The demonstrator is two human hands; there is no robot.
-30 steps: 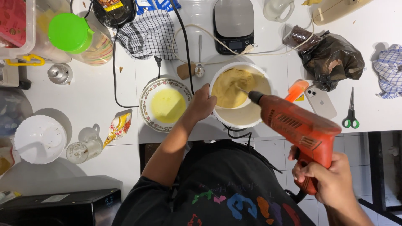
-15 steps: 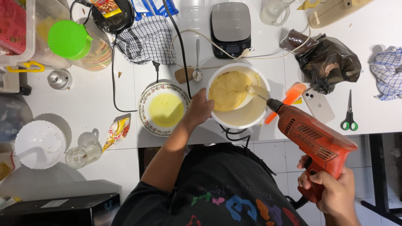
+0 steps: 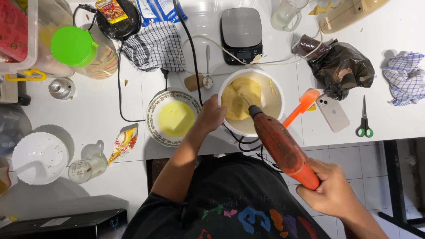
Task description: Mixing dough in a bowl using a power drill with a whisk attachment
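Two hands: left hand [image 3: 212,116] on bowl [image 3: 274,88], right hand [image 3: 330,190] around drill [image 3: 281,146].

White counter [image 3: 88,110] bears bowl [image 3: 276,95], plate [image 3: 152,116], scale [image 3: 241,33], scissors [image 3: 364,119].

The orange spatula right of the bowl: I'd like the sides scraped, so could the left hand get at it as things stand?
Probably not easily. The left hand grips the white bowl at its left rim, while the orange spatula lies beyond the right rim, and the orange drill in the right hand crosses between.
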